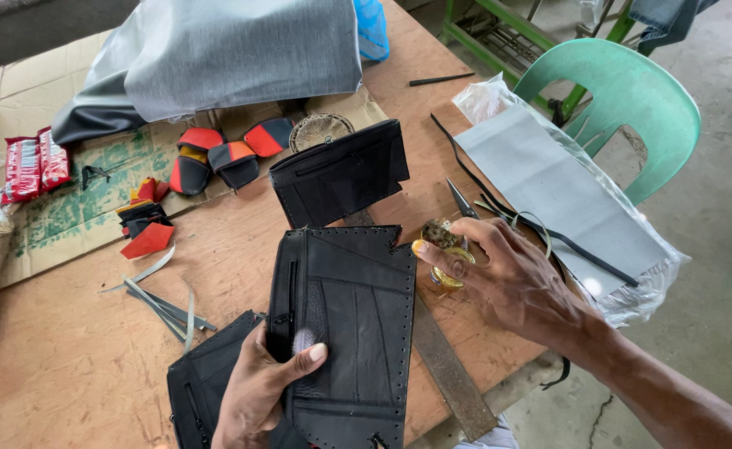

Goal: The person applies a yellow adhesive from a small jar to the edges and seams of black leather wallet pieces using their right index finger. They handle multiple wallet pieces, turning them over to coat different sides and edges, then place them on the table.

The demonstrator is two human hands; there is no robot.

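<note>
The left hand [258, 391] clamps the black stitched leather panel [349, 324] at six o'clock on the wooden desk [75, 349]. The right hand [507, 278], at three o'clock, closes on a small open brass-coloured tin [445, 254]; tipped, it could likely spill onto the leather.
</note>
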